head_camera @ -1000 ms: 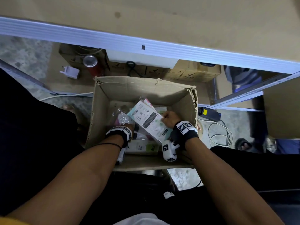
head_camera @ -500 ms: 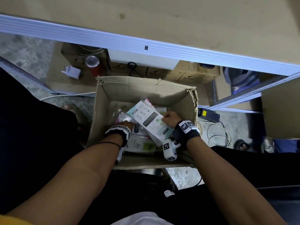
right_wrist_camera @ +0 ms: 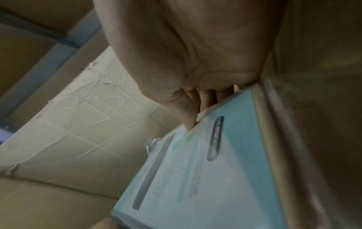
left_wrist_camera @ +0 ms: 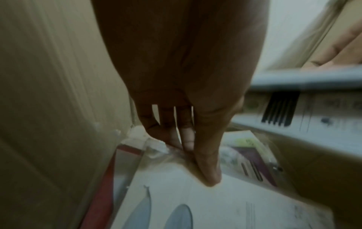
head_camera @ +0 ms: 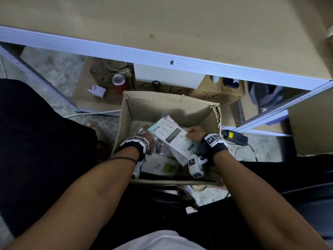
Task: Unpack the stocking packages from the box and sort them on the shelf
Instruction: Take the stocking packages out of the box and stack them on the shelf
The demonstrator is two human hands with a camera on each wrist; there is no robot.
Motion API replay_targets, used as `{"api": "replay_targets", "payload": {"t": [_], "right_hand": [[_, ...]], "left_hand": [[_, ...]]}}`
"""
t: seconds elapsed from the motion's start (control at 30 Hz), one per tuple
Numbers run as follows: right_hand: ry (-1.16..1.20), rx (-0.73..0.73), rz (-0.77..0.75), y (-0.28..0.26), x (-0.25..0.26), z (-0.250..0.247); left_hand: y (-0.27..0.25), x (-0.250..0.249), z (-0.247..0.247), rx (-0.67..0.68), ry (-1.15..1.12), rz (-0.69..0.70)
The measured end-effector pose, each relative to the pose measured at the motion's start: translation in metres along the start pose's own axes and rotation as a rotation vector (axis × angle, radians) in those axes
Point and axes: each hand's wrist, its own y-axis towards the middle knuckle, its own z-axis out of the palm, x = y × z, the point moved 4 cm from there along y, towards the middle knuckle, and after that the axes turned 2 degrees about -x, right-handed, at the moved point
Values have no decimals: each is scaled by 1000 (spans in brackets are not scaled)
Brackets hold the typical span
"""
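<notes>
An open cardboard box [head_camera: 162, 103] stands on the floor below the shelf board [head_camera: 162, 24]. Several stocking packages lie inside it. My right hand [head_camera: 193, 133] grips the right edge of a light-blue and white package [head_camera: 171, 139], which is tilted up from the pile. The thumb lies on top of that package [right_wrist_camera: 195, 170] and the fingers [right_wrist_camera: 207, 99] curl under it. My left hand [head_camera: 148, 141] reaches down at the box's left wall. Its fingertips [left_wrist_camera: 186, 144] and thumb pinch a clear-wrapped package [left_wrist_camera: 160, 148] lying on a white one [left_wrist_camera: 195, 201]. Another white package with a green label [head_camera: 162, 167] lies nearest me.
Under the shelf stand a red can [head_camera: 119, 83], a white plug [head_camera: 97, 91] and brown cartons [head_camera: 216, 92]. A black power adapter [head_camera: 234, 137] and white cables [head_camera: 246, 154] lie right of the box. A metal shelf rail [head_camera: 270, 114] runs at the right.
Both hands stay where they were in the box, the right one still holding the light-blue package. My head has tipped up, so more of the shelf board shows.
</notes>
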Motion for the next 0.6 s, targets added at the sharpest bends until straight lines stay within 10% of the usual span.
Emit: {"api": "replay_targets", "payload": {"t": [0.6], "right_hand": [[-378,-512,-353,-105,79,-80]], "left_hand": [[-117,-69,-90,-250,210,158]]}}
